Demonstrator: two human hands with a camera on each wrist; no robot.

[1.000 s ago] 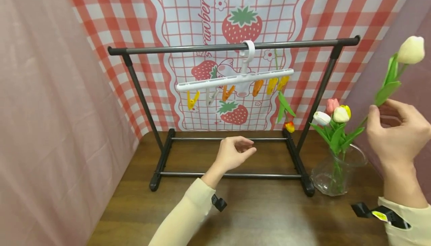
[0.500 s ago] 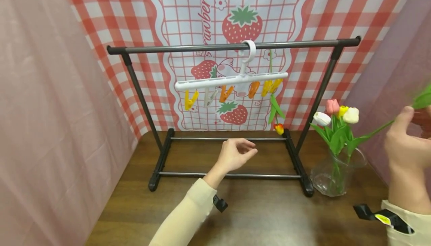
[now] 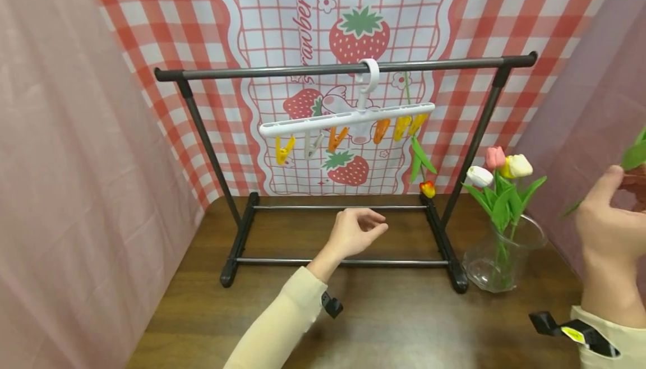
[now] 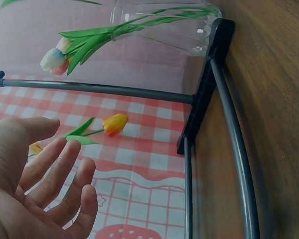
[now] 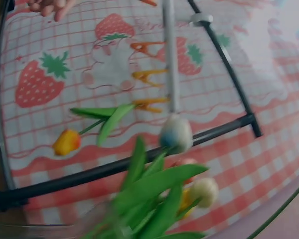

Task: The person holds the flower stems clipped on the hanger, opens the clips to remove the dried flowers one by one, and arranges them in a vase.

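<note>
My right hand [image 3: 613,229] pinches the stem of a tulip [image 3: 635,155] at the right edge of the head view. Its bloom is outside this view; a leaf and the stem's tip show. Several tulips [image 3: 479,176] stand in a clear glass vase [image 3: 484,268] left of that hand. My left hand [image 3: 350,233] holds nothing, its fingers loosely bent, in front of the rack. Above it hangs a white clip hanger [image 3: 343,119]. A red-and-yellow tulip [image 3: 428,189] hangs bloom-down from the hanger's rightmost yellow clip [image 3: 418,124].
A dark metal rack [image 3: 282,70] carries the hanger on its top bar and stands on a wooden table [image 3: 393,318]. Other yellow, grey and orange clips [image 3: 337,140] line the hanger. Behind is a strawberry-print cloth [image 3: 373,38]; a pink curtain [image 3: 65,161] hangs at left.
My right hand has moved right, drawing the tulip's stem out of the vase; its cream bloom has left the head view. The hanging tulip sways slightly. My left hand stays nearly still.
</note>
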